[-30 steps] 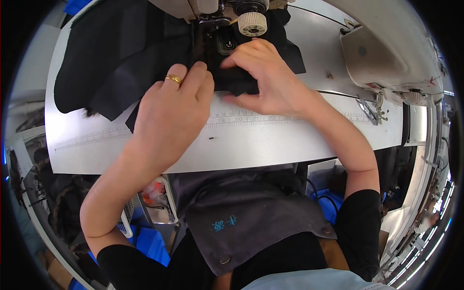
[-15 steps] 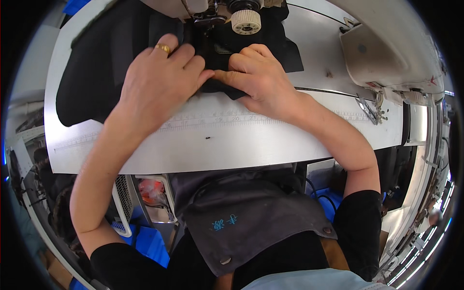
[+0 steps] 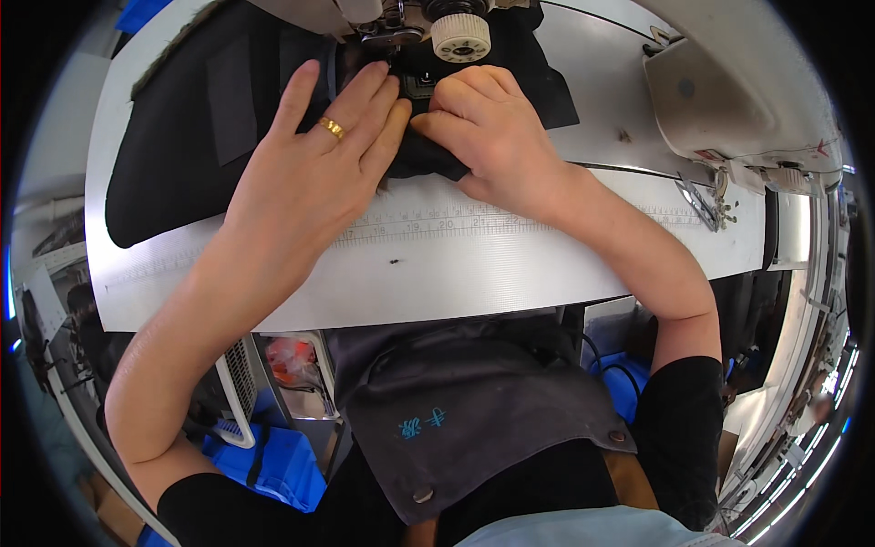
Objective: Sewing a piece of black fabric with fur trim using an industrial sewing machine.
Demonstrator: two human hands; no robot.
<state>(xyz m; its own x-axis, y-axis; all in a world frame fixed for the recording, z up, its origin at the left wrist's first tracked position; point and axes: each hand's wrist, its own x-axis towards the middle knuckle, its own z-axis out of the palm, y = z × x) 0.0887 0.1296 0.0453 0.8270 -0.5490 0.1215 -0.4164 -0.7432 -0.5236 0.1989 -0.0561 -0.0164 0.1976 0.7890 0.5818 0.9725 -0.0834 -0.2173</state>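
A large piece of black fabric (image 3: 169, 169) lies on the white sewing table (image 3: 310, 296), partly under the sewing machine head (image 3: 392, 27). My left hand (image 3: 314, 164), with a gold ring on one finger, rests flat on the fabric, its fingers stretched toward the needle area. Just right of it, my right hand (image 3: 492, 137) is closed on the fabric's near edge, thumb and curled fingers gripping it beside the presser foot. The needle tip is hard to make out against the dark cloth.
A ruler scale (image 3: 410, 225) runs along the table. Metal thread snips (image 3: 697, 202) lie at the right, beneath the machine's pale body (image 3: 738, 109). A dark speck (image 3: 395, 262) sits near the front edge. Below left are a blue bin (image 3: 283, 465) and a drawer with a red item (image 3: 293, 360).
My left hand has unbent its fingers from a pinch near my right thumb and now lies flat, further toward the needle. My right hand has shifted slightly away from me.
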